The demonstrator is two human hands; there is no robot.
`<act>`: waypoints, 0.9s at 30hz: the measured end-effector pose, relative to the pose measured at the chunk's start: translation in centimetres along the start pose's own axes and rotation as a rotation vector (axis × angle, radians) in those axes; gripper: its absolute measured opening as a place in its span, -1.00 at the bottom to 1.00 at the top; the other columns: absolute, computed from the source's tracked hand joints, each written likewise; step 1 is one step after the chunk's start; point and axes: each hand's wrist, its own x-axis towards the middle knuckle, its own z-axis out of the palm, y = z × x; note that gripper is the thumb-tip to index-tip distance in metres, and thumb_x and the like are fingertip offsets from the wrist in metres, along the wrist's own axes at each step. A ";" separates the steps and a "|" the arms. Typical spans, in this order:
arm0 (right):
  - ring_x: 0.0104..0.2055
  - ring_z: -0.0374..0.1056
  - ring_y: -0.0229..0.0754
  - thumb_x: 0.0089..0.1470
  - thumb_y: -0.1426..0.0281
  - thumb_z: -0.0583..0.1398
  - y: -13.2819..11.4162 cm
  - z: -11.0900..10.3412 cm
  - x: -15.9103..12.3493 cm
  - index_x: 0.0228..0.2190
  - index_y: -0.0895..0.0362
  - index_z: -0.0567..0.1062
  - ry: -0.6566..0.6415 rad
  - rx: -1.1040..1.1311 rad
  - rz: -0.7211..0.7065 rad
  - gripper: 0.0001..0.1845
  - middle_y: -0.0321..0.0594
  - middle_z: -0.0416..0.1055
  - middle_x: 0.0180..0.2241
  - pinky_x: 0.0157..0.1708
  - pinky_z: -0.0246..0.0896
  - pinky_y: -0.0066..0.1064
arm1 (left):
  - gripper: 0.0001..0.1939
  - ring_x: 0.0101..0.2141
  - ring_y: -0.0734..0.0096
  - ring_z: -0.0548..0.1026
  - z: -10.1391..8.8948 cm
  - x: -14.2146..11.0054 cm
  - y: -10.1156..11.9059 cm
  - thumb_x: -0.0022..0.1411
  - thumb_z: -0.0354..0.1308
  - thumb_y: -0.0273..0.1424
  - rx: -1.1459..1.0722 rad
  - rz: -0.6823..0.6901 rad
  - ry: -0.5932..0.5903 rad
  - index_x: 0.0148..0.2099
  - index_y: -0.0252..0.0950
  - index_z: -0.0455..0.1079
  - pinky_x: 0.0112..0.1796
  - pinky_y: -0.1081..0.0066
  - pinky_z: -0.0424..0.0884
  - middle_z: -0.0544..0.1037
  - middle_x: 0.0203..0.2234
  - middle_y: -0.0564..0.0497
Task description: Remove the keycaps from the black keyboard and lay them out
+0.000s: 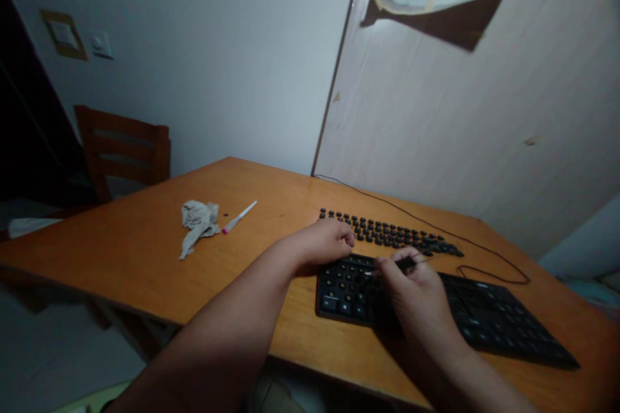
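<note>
1. The black keyboard point(477, 310) lies on the wooden table point(271, 239), near the edge closest to the person; its left section shows some caps at the near-left corner and small pale spots on other key positions; its right part is too dim to read key by key.
2. The right hand point(419, 290) is above the keyboard's left half, fingers pinched around a dark slim tool point(405, 262); the tool's tip points left, down toward the keys, though contact cannot be told.
3. The left hand point(329, 239) is at the keyboard's far-left corner, fingers curled inward; whether it grips anything cannot be told.
4. Loose black keycaps point(382, 229) sit in rows just beyond the keyboard's far edge; those toward the right end bunch closer together.
5. A thin black cable point(416, 216) runs behind the keycaps, then bends back toward the keyboard's far side.
6. Well to the left of the keyboard are a crumpled pale cloth point(198, 219), a white slender stick point(239, 218) with a pink end, and a tiny dark piece point(225, 215) between them.
7. Farther left of the keyboard, past the table, stands a wooden chair point(123, 145).
</note>
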 end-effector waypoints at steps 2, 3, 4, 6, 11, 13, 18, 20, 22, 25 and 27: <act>-0.59 0.18 -0.28 -0.01 0.19 0.29 -1.0 -0.1 0.8 -0.43 0.06 0.27 0.006 0.022 0.007 -0.69 -0.43 0.30 -0.60 -0.57 0.07 -0.47 | -0.81 -0.47 0.49 0.35 0.4 -0.1 0.3 0.06 0.08 -0.49 -0.210 -0.021 0.001 -0.25 -0.31 0.44 -0.45 0.51 0.20 0.45 -0.47 0.05; -0.59 0.17 -0.28 -0.02 0.19 0.29 -1.4 -0.1 1.3 -0.43 0.06 0.26 0.007 0.035 0.005 -0.68 -0.43 0.29 -0.61 -0.57 0.06 -0.47 | -0.77 -0.50 0.51 0.34 0.5 -0.2 0.5 0.07 0.07 -0.47 -0.329 -0.048 -0.017 -0.18 -0.30 0.42 -0.48 0.53 0.18 0.44 -0.48 0.07; -0.60 0.16 -0.29 -0.03 0.19 0.30 -1.8 0.0 1.8 -0.43 0.06 0.26 0.016 0.044 -0.009 -0.67 -0.44 0.28 -0.61 -0.57 0.05 -0.47 | -0.74 -0.51 0.53 0.34 0.6 -0.3 0.6 0.07 0.09 -0.46 -0.433 -0.068 -0.044 -0.14 -0.31 0.40 -0.49 0.53 0.18 0.44 -0.48 0.07; -0.59 0.15 -0.29 -0.03 0.20 0.30 -2.3 0.2 2.9 -0.44 0.07 0.27 0.053 0.020 -0.074 -0.68 -0.45 0.26 -0.61 -0.56 0.06 -0.46 | -0.71 -0.51 0.55 0.36 0.8 -0.3 0.7 0.06 0.14 -0.43 -0.590 -0.071 -0.071 -0.11 -0.32 0.37 -0.47 0.53 0.22 0.45 -0.45 0.06; -0.56 0.20 -0.26 -0.01 0.22 0.27 -2.3 1.2 4.8 -0.46 0.08 0.31 0.115 -0.103 -0.229 -0.73 -0.40 0.26 -0.60 -0.51 0.11 -0.43 | -0.64 -0.45 0.54 0.42 0.9 0.0 0.7 -0.01 0.23 -0.46 -0.755 -0.042 -0.049 -0.10 -0.34 0.36 -0.36 0.50 0.29 0.45 -0.46 0.08; -0.56 0.21 -0.26 0.00 0.23 0.26 -2.2 1.7 5.0 -0.47 0.08 0.30 0.104 -0.108 -0.257 -0.74 -0.40 0.25 -0.59 -0.51 0.12 -0.43 | -0.64 -0.46 0.54 0.43 1.0 0.1 0.8 0.00 0.22 -0.48 -0.781 -0.047 -0.046 -0.10 -0.34 0.36 -0.35 0.49 0.30 0.44 -0.49 0.10; -0.59 0.24 -0.27 0.03 0.24 0.24 -2.2 2.6 5.0 -0.49 0.08 0.29 0.045 -0.106 -0.285 -0.75 -0.40 0.28 -0.61 -0.55 0.11 -0.45 | -0.75 -0.44 0.54 0.44 0.8 0.4 1.1 0.04 0.19 -0.48 -0.791 -0.028 -0.014 -0.17 -0.36 0.37 -0.37 0.50 0.29 0.50 -0.44 0.03; -0.59 0.26 -0.26 0.04 0.23 0.23 -2.0 2.8 5.0 -0.48 0.08 0.30 0.016 -0.064 -0.284 -0.75 -0.40 0.30 -0.62 -0.56 0.12 -0.46 | -0.81 -0.46 0.56 0.42 0.7 0.4 1.2 0.06 0.19 -0.45 -0.796 -0.032 -0.013 -0.22 -0.37 0.38 -0.38 0.50 0.29 0.51 -0.42 0.02; -0.60 0.25 -0.27 0.04 0.20 0.24 -1.8 2.9 5.1 -0.47 0.08 0.32 -0.009 -0.022 -0.278 -0.74 -0.41 0.31 -0.62 -0.58 0.11 -0.47 | -0.82 -0.47 0.58 0.41 0.7 0.4 1.3 0.06 0.18 -0.45 -0.806 -0.043 -0.018 -0.23 -0.37 0.39 -0.38 0.50 0.29 0.50 -0.42 0.02; -0.60 0.23 -0.29 0.05 0.16 0.25 -1.6 2.6 5.3 -0.47 0.10 0.37 -0.027 -0.002 -0.280 -0.72 -0.40 0.31 -0.61 -0.59 0.10 -0.47 | -0.81 -0.46 0.59 0.42 0.7 0.4 1.2 0.06 0.18 -0.47 -0.811 -0.071 -0.008 -0.22 -0.38 0.39 -0.37 0.51 0.31 0.50 -0.41 0.01; -0.56 0.25 -0.28 0.09 0.16 0.23 -1.6 2.3 5.4 -0.45 0.12 0.41 -0.033 -0.016 -0.325 -0.72 -0.37 0.34 -0.57 -0.54 0.15 -0.46 | -0.78 -0.46 0.59 0.43 0.7 0.4 1.1 0.07 0.19 -0.47 -0.815 -0.101 -0.003 -0.18 -0.38 0.39 -0.36 0.51 0.31 0.50 -0.41 0.00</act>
